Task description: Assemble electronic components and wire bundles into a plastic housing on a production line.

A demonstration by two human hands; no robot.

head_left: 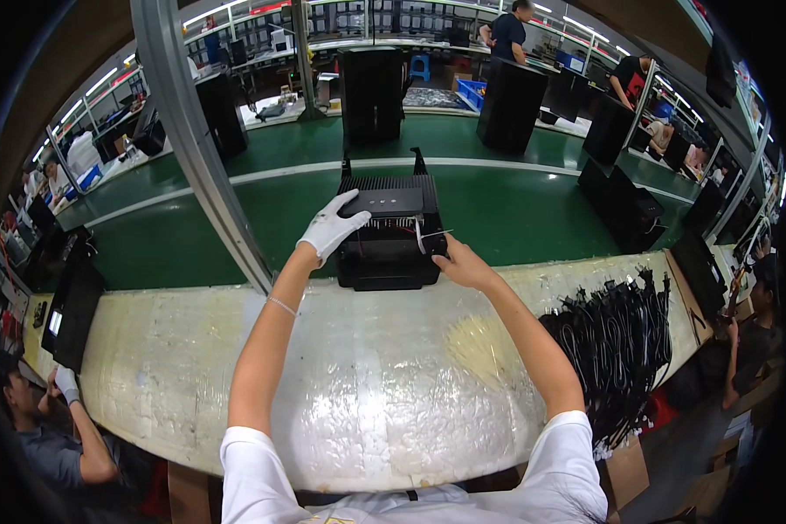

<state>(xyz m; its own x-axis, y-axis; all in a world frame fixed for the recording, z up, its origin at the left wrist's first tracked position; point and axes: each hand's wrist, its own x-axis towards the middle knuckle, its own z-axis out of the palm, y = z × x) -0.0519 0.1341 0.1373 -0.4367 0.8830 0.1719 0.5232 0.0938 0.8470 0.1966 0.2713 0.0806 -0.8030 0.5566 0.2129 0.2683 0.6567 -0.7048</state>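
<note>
A black box-shaped device [389, 262] with a ribbed upper part and two bracket-like arms stands at the front edge of the green conveyor, partly over the table. My left hand [334, 225], in a white glove, lies on its upper left side with fingers spread. Bare, my right hand [465, 264] is closed at the device's right corner, its fingertips partly hidden. Just beside those fingertips, a thin white strip [421, 237], which looks like a cable tie, loops at the device's right side. Wires show in the gap under the ribbed part.
Pale thin strips [482, 348] lie on the film-covered table [358, 375]. Bundled black power cords [616, 345] are heaped at right. More black units [373, 96] stand along the green conveyor [506, 214]. A metal post [192, 140] rises left of my left arm. Co-workers sit at both sides.
</note>
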